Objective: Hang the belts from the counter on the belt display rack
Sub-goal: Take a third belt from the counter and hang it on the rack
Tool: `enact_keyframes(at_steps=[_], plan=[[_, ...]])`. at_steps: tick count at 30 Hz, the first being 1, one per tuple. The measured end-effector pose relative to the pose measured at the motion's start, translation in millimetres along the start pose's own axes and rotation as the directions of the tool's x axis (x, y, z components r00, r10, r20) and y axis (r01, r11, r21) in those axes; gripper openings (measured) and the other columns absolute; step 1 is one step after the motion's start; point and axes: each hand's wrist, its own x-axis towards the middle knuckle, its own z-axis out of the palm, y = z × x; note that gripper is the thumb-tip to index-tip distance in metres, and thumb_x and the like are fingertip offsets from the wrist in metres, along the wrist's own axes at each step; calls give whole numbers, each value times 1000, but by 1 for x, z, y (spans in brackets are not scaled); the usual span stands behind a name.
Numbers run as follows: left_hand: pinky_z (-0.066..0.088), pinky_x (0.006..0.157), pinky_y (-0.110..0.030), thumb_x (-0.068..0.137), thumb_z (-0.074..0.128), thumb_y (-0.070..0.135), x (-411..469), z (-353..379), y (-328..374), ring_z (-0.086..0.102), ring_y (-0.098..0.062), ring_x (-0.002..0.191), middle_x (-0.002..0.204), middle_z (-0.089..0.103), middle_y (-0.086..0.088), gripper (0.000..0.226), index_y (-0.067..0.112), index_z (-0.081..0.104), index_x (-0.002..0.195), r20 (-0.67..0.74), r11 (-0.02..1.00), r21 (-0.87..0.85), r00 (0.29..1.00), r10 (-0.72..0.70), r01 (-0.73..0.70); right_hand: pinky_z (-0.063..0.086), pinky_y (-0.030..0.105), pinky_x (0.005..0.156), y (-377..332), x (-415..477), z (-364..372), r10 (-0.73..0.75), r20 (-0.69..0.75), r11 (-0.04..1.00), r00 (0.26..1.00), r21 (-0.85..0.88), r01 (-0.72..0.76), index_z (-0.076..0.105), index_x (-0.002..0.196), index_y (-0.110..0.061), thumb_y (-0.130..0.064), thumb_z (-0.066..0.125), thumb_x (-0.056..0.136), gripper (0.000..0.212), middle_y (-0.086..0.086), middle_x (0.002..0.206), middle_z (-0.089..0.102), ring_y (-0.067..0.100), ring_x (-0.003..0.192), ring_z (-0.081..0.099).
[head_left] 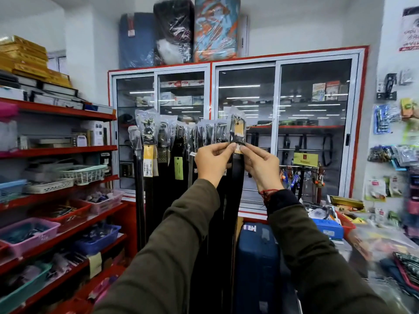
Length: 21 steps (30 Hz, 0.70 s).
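Both sleeved forearms reach up and forward from the lower edge of the view, converging at chest height in front of the rack. The left hand and the right hand are both closed in a pinch on the same black belt, gripping it just below its plastic-wrapped buckle; the left thumb and fingertips hold the left edge of the strap, the right hand holds the right edge, so neither hand is clearly nearer. The belt's long axis runs vertical: buckle uppermost, strap hanging straight down between the two wrists and out of sight behind the arms. Directly beyond and to the left, touching or just beside the held buckle, stands the row of hung belts on the belt display rack, whose horizontal bar shows only as a short stretch between wrapped buckles. The held buckle sits at the right end of that row, at about bar height; whether it is already hooked cannot be determined. Open room lies to the right, in front of the glass cabinet. The counter lies low at the right, cluttered and blurred.
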Motion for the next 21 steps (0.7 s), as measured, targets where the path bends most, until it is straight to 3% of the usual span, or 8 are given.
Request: enact_keyframes(at_steps=[2,5,9,12,16,21], plan=[[47,48,-1,86,78,12,-4,1,-5,64,15,53,73,68,6,29,-5,74,109,-3,1000,-9,1000,-30,30,61,22,68,3,-1,-2,14,-11,1000,1000,-16,-14,66,121,3,-3,71,86,36,17,99,73,10,69,73],[54,52,-7,86,78,15,-7,0,-6,70,2,65,86,75,-7,32,-3,74,113,0,997,-7,997,-77,77,60,26,71,3,-1,-4,12,-8,997,1000,-79,-13,66,121,4,-3,71,86,36,23,107,72,17,77,72],[61,57,-19,86,78,18,-9,2,-9,73,-13,76,94,78,-14,33,-1,74,113,-26,997,-46,997,-67,65,57,18,59,4,0,-7,-43,-10,994,999,-105,42,69,116,1,-5,75,84,34,11,92,75,4,65,73],[60,56,-18,85,79,19,-13,4,-13,73,-11,75,90,78,-12,31,0,76,110,-85,997,-79,996,-24,17,56,18,64,5,0,-9,-73,10,987,997,-142,74,73,113,-4,-11,77,82,32,7,92,77,3,70,72],[55,53,-11,84,80,16,-12,7,-12,71,4,64,80,75,-4,29,-1,76,106,-125,992,-123,992,-29,13,61,30,77,4,3,-5,-117,0,975,993,-192,115,74,112,-4,-13,77,83,31,14,101,77,17,85,72],[60,57,-22,84,80,21,-7,10,-12,77,-9,78,86,79,-5,29,3,77,107,-40,975,-198,993,-114,104,55,50,98,5,11,-5,-127,-61,970,990,-218,111,75,110,-1,-12,76,83,29,16,97,73,26,91,69]])
